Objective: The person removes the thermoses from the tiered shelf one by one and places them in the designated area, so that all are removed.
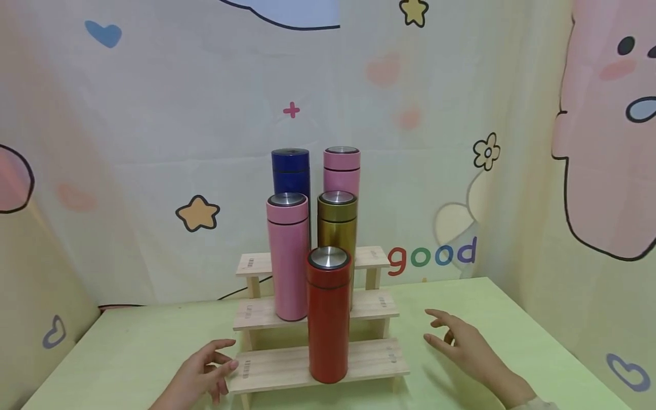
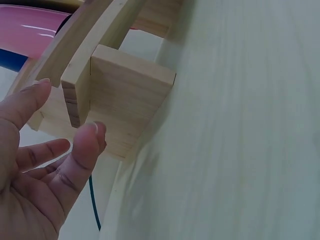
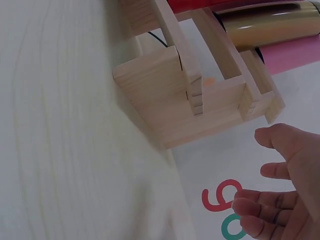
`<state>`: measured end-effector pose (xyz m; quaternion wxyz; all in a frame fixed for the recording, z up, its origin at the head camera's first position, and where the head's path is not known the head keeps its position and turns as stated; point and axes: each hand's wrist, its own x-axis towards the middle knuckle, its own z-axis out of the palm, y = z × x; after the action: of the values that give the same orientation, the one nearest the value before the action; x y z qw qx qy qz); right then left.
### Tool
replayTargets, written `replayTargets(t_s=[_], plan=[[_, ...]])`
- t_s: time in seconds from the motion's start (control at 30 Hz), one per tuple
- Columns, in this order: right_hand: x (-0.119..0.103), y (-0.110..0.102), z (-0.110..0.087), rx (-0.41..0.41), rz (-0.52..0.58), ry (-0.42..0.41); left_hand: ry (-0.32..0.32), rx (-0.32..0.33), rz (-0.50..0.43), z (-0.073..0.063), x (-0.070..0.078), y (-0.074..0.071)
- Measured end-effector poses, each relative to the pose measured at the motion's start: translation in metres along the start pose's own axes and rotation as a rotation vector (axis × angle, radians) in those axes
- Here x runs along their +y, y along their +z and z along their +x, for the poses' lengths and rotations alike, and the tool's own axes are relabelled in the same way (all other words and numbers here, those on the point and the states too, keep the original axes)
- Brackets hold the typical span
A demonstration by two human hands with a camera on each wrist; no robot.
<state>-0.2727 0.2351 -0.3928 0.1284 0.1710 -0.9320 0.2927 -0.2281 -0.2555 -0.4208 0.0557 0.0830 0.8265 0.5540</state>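
Note:
A three-step wooden stand [image 1: 277,367] holds several vacuum flasks. On the lowest step stands a red flask [image 1: 329,324]. The middle step bears a pink flask [image 1: 288,262] and a gold flask [image 1: 336,230]; on the top one are a blue flask [image 1: 290,176] and another pink flask [image 1: 341,171], both partly hidden. Beside the stand's left end is my left hand [image 1: 197,373], fingers loosely bent and holding nothing; whether its thumb touches the step I cannot tell. My right hand [image 1: 466,344] hovers right of the stand, apart from it, relaxed with nothing in it.
The stand rests on a light green tabletop [image 1: 138,341]. Behind it hangs a pale cloth backdrop [image 1: 230,114] printed with stars, hearts and the word "good" [image 1: 433,255]. Similar cloth covers both sides.

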Motion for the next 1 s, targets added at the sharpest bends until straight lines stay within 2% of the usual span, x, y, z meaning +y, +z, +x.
replayTargets(t_s=[0.2, 0.33, 0.57, 0.8, 1.0], plan=[[-0.009, -0.009, -0.003, 0.008, 0.028, -0.022, -0.014, -0.092, -0.063, 0.002, 0.002, 0.006], [-0.016, -0.014, -0.002, 0.012, 0.027, -0.033, -0.033, -0.125, -0.070, 0.002, 0.002, 0.008], [-0.025, -0.027, 0.005, 0.015, 0.032, -0.062, -0.032, -0.146, -0.084, 0.003, -0.001, 0.006], [-0.033, -0.045, 0.016, 0.010, -0.017, -0.123, -0.022, -0.194, -0.203, 0.001, -0.005, 0.005], [-0.042, -0.063, 0.030, 0.007, -0.041, -0.165, -0.022, -0.203, -0.225, 0.000, -0.005, 0.003]])
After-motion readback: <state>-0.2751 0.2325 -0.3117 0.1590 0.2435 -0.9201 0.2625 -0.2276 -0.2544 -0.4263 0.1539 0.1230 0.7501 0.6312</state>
